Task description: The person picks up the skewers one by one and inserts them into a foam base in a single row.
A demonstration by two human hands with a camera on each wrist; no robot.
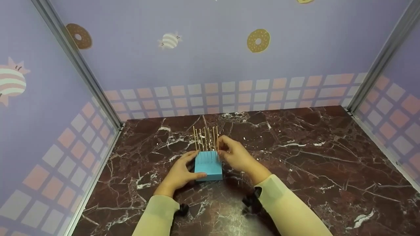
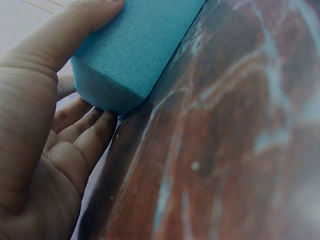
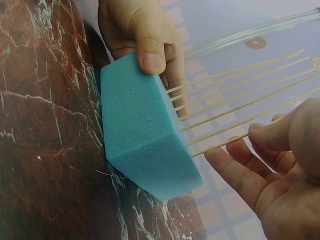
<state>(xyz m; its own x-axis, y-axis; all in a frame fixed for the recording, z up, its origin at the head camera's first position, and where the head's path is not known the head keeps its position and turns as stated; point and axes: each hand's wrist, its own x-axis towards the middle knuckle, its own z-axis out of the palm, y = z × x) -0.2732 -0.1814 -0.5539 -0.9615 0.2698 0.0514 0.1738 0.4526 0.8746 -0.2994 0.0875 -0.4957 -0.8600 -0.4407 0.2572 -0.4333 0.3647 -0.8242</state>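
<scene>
A light blue foam block [image 1: 208, 168] stands on the table, with several thin wooden skewers [image 1: 205, 139] rising upright from its top. My left hand [image 1: 178, 172] holds the block from the left, its thumb on the near face and its fingers along the side. In the left wrist view the thumb [image 2: 85, 22] rests on the foam [image 2: 135, 45]. On the right, my right hand [image 1: 238, 155] pinches a skewer [image 3: 199, 152] between thumb and fingers, close above the block's right edge. That skewer's lower end meets the foam; how deep it sits is hidden.
The dark red marbled tabletop [image 1: 311, 157] spreads around the block. Purple patterned walls [image 1: 210, 59] enclose the back and both sides, with metal corner posts [image 1: 78, 62] at left and right. A black strap piece [image 1: 252, 196] sits at the right wrist.
</scene>
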